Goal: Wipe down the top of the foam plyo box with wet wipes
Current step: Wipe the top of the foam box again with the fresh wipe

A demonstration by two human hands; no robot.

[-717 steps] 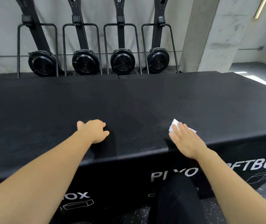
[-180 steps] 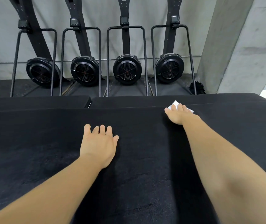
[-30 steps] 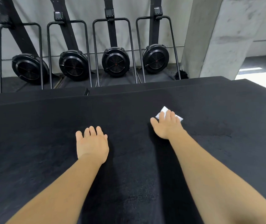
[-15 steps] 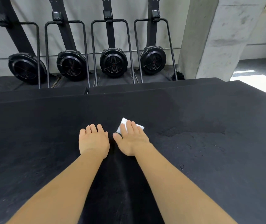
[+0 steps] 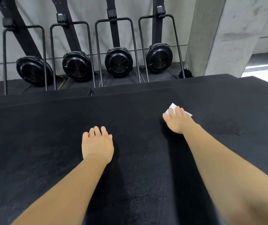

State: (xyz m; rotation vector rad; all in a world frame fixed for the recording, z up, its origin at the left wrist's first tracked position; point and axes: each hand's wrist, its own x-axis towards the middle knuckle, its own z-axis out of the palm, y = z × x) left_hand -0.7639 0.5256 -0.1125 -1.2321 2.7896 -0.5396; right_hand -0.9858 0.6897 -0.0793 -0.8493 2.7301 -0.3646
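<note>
Nearest the camera, both bare forearms reach out over the black box top [image 5: 45, 143]. The left hand [image 5: 97, 143] lies flat on it near the middle, fingers straight and close together, holding nothing; it has hardly moved and seems only to brace. Farther out and to the right, the right hand [image 5: 178, 121] presses the white wipe [image 5: 172, 107] onto the surface under straight, slightly spread fingers, with corners of the wipe showing past the fingertips. Half a second ago this hand and the wipe were just beside the left hand; they have now swept out to the right and a little farther away. This looks like one stroke of a side-to-side pass, with the strip near the far edge probably still to do. Beyond the box, four fan machines [image 5: 118, 62] stand by the wall, beside a pillar [image 5: 224, 38].
</note>
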